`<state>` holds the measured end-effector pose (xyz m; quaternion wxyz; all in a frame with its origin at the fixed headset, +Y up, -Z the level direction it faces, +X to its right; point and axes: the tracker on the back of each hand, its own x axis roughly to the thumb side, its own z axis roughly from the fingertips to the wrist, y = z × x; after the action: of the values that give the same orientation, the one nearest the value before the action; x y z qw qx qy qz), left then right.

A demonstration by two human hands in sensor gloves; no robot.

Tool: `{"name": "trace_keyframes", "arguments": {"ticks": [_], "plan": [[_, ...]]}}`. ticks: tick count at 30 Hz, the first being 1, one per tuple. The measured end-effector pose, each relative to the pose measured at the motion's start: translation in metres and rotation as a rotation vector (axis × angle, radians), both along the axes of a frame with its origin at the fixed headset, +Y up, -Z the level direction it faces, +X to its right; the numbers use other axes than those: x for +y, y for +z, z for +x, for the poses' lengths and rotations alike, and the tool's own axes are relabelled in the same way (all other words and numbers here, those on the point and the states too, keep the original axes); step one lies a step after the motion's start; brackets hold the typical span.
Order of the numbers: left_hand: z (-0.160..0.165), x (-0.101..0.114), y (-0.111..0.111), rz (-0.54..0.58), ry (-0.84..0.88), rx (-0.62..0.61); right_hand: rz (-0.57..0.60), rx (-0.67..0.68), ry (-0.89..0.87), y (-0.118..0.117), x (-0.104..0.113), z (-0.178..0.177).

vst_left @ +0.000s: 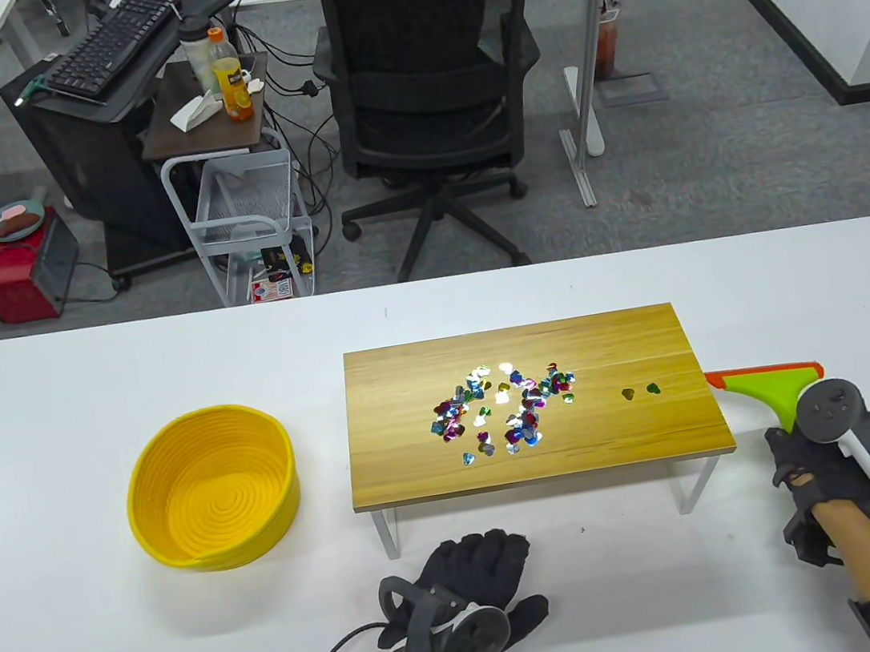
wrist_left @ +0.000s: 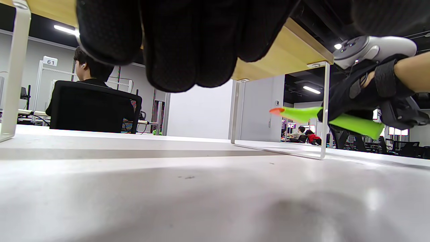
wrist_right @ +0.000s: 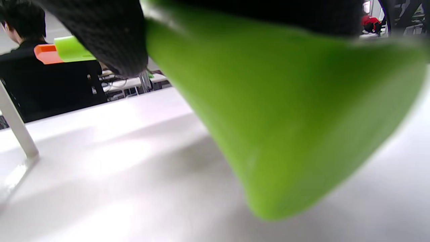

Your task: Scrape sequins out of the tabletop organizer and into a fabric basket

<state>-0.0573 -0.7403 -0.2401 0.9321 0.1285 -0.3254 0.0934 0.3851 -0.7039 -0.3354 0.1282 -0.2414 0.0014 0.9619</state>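
Right hand (vst_left: 824, 449) grips green scraper (vst_left: 775, 383) by handle, blade lengthwise along organizer's (vst_left: 637, 443) right edge; sequins (vst_left: 507, 409) lie leftward mid-top, basket (vst_left: 211, 487) beyond; left hand (vst_left: 462, 605) rests flat, holding nothing.

Left hand (vst_left: 471, 580) flat, palm down, right hand (vst_left: 832, 448) gripping a handle
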Motion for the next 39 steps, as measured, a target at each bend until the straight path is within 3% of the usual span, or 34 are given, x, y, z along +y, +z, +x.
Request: {"name": "trace_keyframes", "arguments": {"ticks": [8,17,27,39], "plan": [[0.001,0.0,0.0,-0.001,-0.005,-0.003,0.15,0.058,-0.009,0.01,0.058,0.001],[0.003,-0.001,0.001,0.001,-0.008,-0.007,0.283,0.261,0.014,0.024,0.112,-0.041],[0.003,0.0,0.001,0.006,-0.006,-0.006,0.332,0.516,0.095,0.036,0.138,-0.107],[0.002,0.0,0.002,0.009,-0.004,-0.006,0.325,0.718,0.113,0.028,0.151,-0.158]]}}
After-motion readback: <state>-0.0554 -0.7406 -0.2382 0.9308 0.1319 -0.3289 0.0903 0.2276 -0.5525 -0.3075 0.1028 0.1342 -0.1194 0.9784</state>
